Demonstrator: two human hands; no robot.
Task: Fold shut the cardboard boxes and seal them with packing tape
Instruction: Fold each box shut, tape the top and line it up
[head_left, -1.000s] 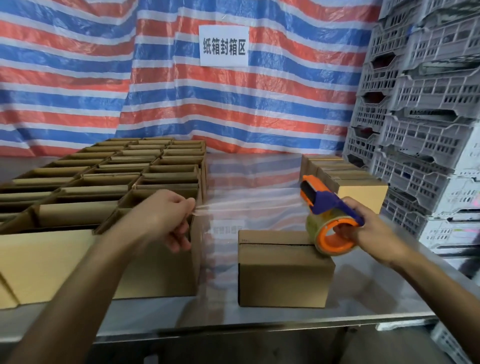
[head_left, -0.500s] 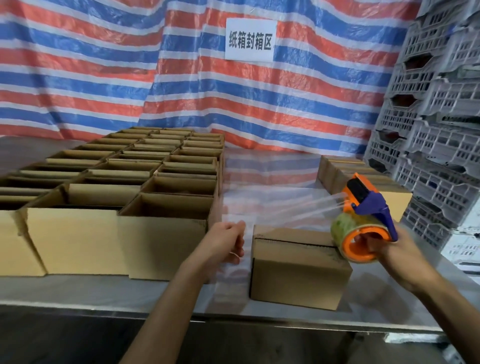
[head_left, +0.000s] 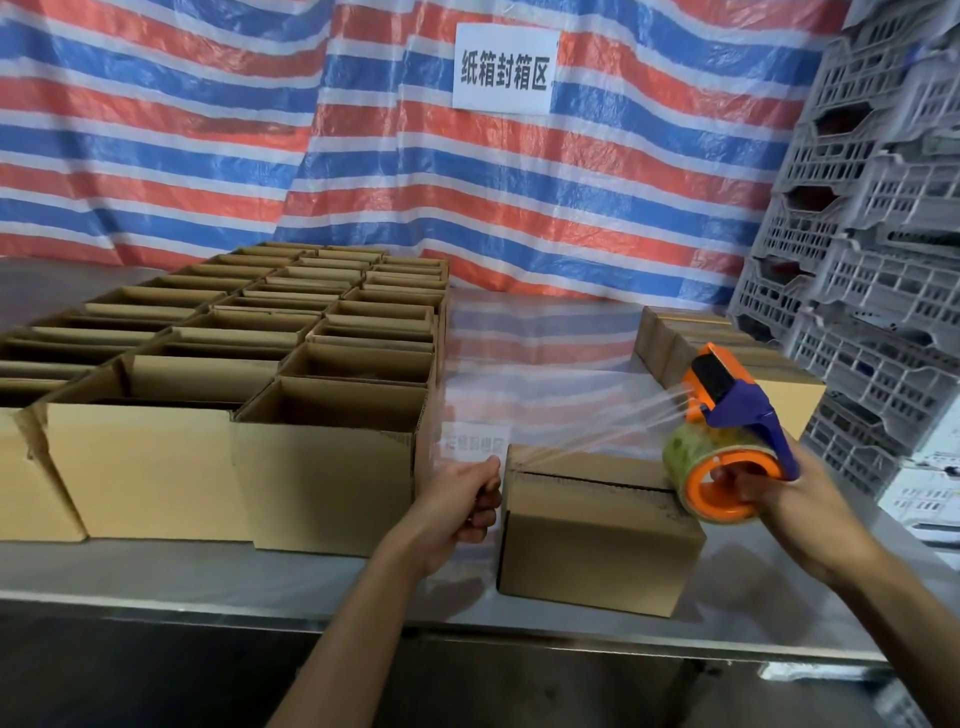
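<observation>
A small cardboard box with its flaps folded shut sits near the front edge of the steel table. My left hand presses the free end of clear tape against the box's left top edge. A strip of clear tape stretches from there up to the orange and purple tape dispenser. My right hand grips the dispenser above the box's right end.
Several open cardboard boxes fill the table's left side in rows. A row of closed boxes stands at the back right. Grey plastic crates are stacked at the right. A striped tarp with a paper sign hangs behind.
My left hand has carried the tape end down and right, from mid-air by the open boxes to the closed box's left edge. The dispenser stayed over the box's right end.
</observation>
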